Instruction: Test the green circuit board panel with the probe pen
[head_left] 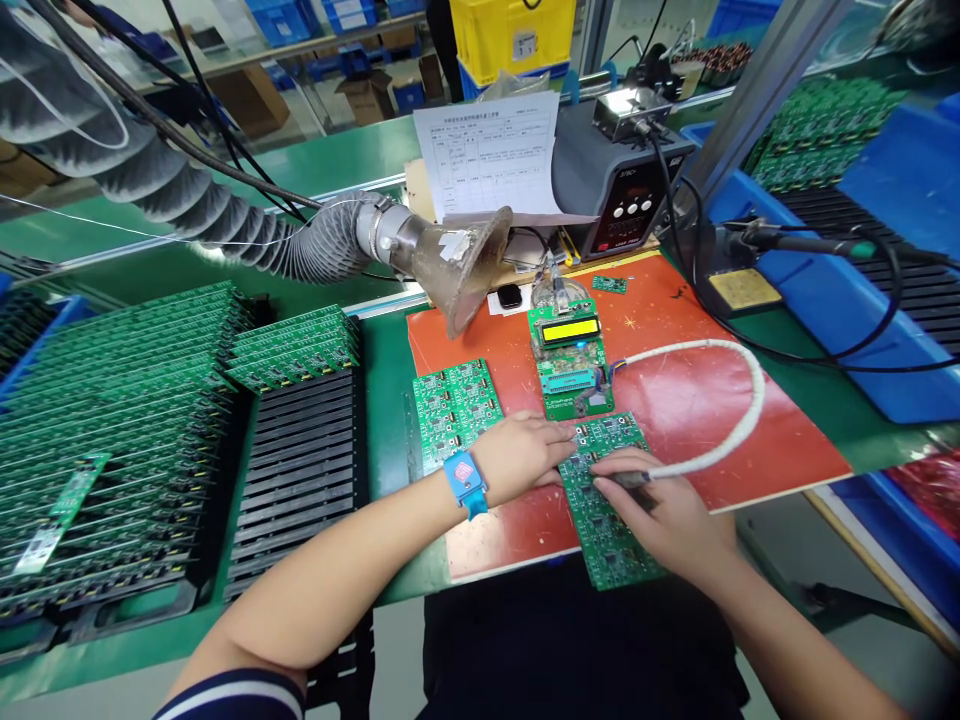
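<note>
**Both hands on the circuit panel at the near edge of the red mat**

The black slotted rack (pixel 292 480) at your 9 o'clock is the biggest item, loaded with upright green boards (pixel 112 400). The red mat (pixel 675 400) lies straight ahead at 12 o'clock. The ribbed extraction hose (pixel 187 200) comes in from 10 o'clock, its funnel opening over the mat. The green circuit panel (pixel 611 540) sits at the mat's near edge, overhanging toward you. Your left hand (pixel 525 455), with a blue wrist strap (pixel 465 482), lies flat and unclenched, pressing the panel's left edge. Your right hand (pixel 667 505) is closed around a dark probe (pixel 628 480) with a white sleeved cable (pixel 739 420), tip on the panel. The programmer board (pixel 571 360) with yellow display sits just beyond.
</note>
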